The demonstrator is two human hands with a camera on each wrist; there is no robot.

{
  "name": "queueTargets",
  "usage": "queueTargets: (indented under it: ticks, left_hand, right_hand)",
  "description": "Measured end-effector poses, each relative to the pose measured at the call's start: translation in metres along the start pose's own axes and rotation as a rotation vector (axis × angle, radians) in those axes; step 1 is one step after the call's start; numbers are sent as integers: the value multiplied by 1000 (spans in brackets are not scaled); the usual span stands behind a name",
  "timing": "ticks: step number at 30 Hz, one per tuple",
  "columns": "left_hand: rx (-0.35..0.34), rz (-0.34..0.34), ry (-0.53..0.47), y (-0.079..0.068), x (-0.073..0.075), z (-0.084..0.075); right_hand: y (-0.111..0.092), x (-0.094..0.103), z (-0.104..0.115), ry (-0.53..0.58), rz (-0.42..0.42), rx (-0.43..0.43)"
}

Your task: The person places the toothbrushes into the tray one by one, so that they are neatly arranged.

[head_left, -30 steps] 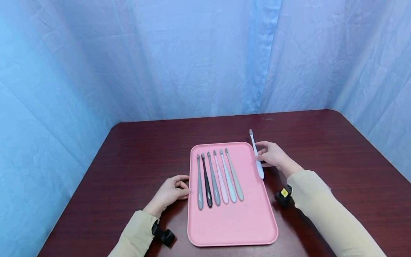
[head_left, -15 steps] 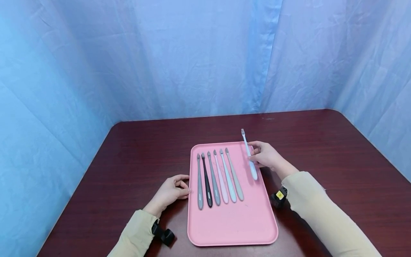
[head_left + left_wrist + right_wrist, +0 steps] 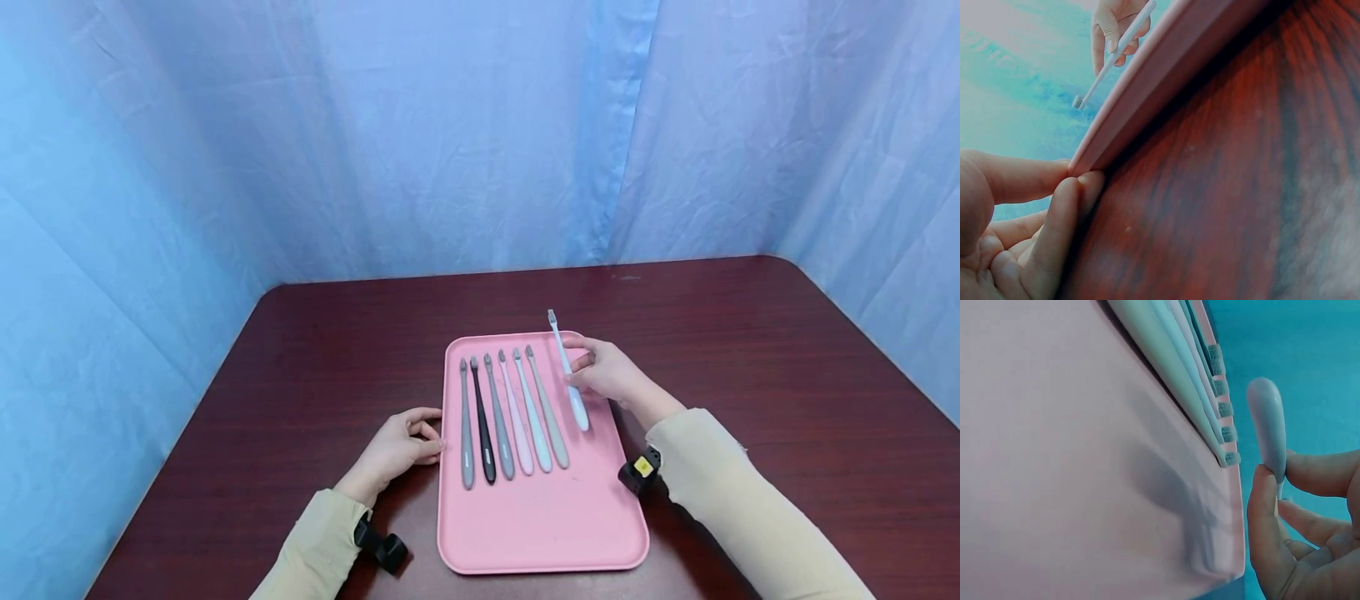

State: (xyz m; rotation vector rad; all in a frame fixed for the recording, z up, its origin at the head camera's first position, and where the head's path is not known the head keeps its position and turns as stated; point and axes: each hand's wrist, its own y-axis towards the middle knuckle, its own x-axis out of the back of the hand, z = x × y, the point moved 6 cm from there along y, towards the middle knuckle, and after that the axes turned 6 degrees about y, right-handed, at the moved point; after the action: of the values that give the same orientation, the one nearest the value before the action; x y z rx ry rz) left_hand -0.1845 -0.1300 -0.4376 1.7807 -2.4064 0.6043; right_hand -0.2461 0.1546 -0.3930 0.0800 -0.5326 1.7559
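Over the right part of the pink tray (image 3: 540, 529), my right hand (image 3: 611, 375) pinches a pale bluish-white toothbrush (image 3: 578, 410) between thumb and fingers. Its bristle head points to the back, beyond the tray's far rim. In the right wrist view the toothbrush handle (image 3: 1266, 415) hangs above the tray, with shadows below. My left hand (image 3: 396, 452) pinches the tray's left rim, as the left wrist view also shows at the rim (image 3: 1141, 81). Several toothbrushes lie side by side on the tray, from a grey toothbrush (image 3: 467, 437) and a black toothbrush (image 3: 483, 433) to a grey-green toothbrush (image 3: 551, 425).
Dark reddish wooden table (image 3: 330, 367) lies under the tray. Blue curtain (image 3: 450, 142) hangs along its back and sides. Black wrist cameras stick out by the left cuff (image 3: 390, 552) and the right cuff (image 3: 705, 467).
My right hand has carried the bluish-white toothbrush leftward from the tray's right rim to a spot nearer the row. The left hand, the tray and the lying toothbrushes have stayed put.
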Motion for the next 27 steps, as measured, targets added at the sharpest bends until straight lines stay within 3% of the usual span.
queueTargets:
  ticks: [15, 27]
  left_hand:
    - [-6, -6, 5, 0, -1, 0]
    - [3, -10, 12, -3, 0, -4]
  right_hand:
    - [-3, -11, -2, -5, 12, 18]
    - [-6, -20, -8, 24, 5, -16]
